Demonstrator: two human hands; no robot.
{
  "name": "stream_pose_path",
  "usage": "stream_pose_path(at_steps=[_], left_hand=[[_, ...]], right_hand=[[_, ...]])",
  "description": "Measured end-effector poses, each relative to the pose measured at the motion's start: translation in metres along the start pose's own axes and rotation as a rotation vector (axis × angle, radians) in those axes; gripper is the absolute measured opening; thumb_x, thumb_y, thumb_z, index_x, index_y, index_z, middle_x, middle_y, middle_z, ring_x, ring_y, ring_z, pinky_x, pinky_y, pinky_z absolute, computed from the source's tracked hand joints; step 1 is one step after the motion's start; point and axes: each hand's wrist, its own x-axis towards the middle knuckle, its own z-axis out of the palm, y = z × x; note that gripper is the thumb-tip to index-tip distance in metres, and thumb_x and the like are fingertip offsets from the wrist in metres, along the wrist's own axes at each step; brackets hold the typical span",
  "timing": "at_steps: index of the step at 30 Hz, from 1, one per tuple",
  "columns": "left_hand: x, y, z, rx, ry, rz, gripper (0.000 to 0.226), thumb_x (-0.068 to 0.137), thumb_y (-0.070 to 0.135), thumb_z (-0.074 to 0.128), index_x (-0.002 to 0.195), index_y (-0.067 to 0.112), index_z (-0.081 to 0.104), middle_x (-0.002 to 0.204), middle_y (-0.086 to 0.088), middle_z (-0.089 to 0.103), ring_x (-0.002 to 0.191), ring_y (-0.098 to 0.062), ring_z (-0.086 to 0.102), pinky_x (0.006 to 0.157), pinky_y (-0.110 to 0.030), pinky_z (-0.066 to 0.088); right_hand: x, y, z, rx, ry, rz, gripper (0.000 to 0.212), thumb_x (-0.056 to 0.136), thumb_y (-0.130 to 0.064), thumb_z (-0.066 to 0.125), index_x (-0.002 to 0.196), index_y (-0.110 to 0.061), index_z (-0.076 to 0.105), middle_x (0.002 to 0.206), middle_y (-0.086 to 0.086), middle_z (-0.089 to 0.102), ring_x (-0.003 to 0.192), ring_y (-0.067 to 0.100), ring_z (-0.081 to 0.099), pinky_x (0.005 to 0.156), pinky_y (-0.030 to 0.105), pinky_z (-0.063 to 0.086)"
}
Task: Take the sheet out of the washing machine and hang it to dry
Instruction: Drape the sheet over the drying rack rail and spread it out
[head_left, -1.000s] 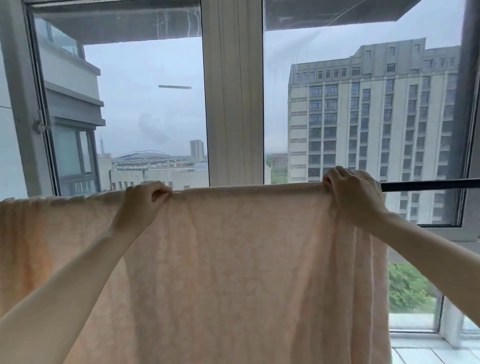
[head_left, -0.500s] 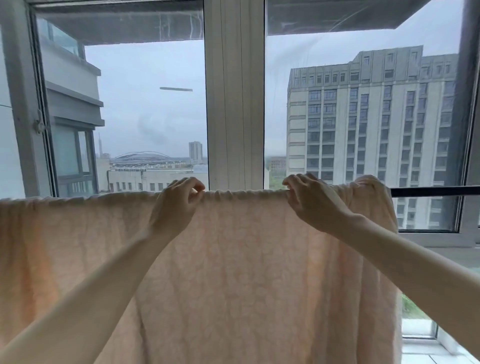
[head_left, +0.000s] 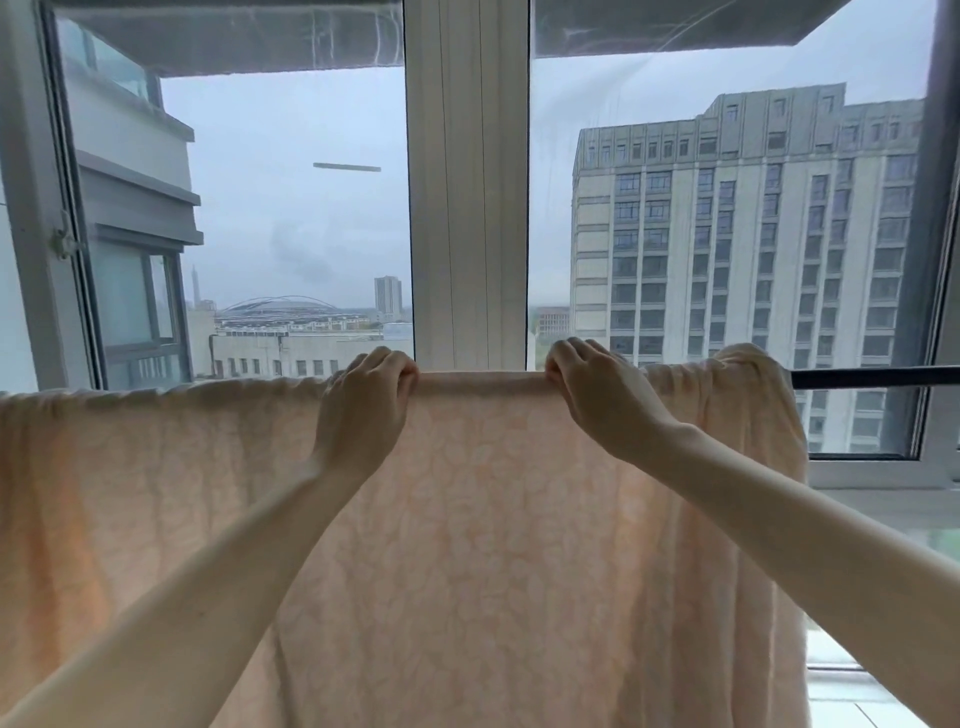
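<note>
- The peach sheet is out of the washing machine and hangs over the dark rod by the window.
- It drops down flat on the near side, so the big job looks done.
- The left hand and the right hand both have curled fingers gripping the top fold in the middle.
- The right end looks bunched up near the bare rod.
- I think only some smoothing and spreading is left.

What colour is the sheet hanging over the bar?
Pale peach-pink with a faint floral texture; the sheet shows plainly in the head view.
</note>
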Motion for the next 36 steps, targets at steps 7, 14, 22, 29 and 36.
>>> stream_pose_path(at_steps=[7,14,22,29,36], left_hand=[[0.001,0.046,0.028,-0.102,-0.015,0.061,0.014,0.094,0.016,0.052,0.1,0.017,0.064,0.096,0.005,0.066,0.091,-0.017,0.06,0.085,-0.035,0.045],[0.01,0.122,0.065,-0.107,-0.063,0.162,0.021,0.096,0.032,0.052,0.106,0.021,0.067,0.101,0.007,0.068,0.094,-0.017,0.063,0.089,-0.035,0.045],[0.012,0.207,0.103,-0.1,-0.056,0.124,0.032,0.097,0.044,0.046,0.108,0.021,0.066,0.106,0.008,0.068,0.094,-0.018,0.061,0.093,-0.037,0.043],[0.017,0.24,0.109,-0.094,-0.017,-0.048,0.015,0.096,0.031,0.054,0.089,0.019,0.061,0.084,0.009,0.066,0.08,-0.014,0.059,0.075,-0.034,0.044],[0.017,0.214,0.099,0.01,0.02,-0.174,0.016,0.098,0.023,0.048,0.086,0.014,0.051,0.08,0.001,0.06,0.071,-0.024,0.058,0.063,-0.035,0.046]], right_hand=[[-0.029,0.049,-0.025,0.009,0.041,0.028,0.012,0.096,-0.02,0.052,0.103,-0.012,0.058,0.099,0.003,0.066,0.092,0.02,0.06,0.08,0.039,0.051],[-0.064,0.12,-0.054,-0.051,-0.013,0.073,0.022,0.097,-0.03,0.047,0.103,-0.013,0.06,0.1,0.002,0.066,0.101,0.022,0.057,0.09,0.034,0.044],[-0.078,0.18,-0.072,-0.014,-0.052,-0.021,0.038,0.089,-0.043,0.05,0.116,-0.017,0.057,0.113,0.004,0.064,0.106,0.027,0.056,0.093,0.041,0.044],[-0.07,0.197,-0.06,0.231,-0.01,-0.077,0.013,0.096,-0.027,0.044,0.095,-0.015,0.051,0.087,0.007,0.057,0.077,0.025,0.054,0.068,0.043,0.051],[-0.075,0.222,-0.053,0.176,0.068,-0.081,0.011,0.093,0.001,0.049,0.092,-0.01,0.047,0.086,0.007,0.052,0.079,0.019,0.042,0.066,0.032,0.043]])
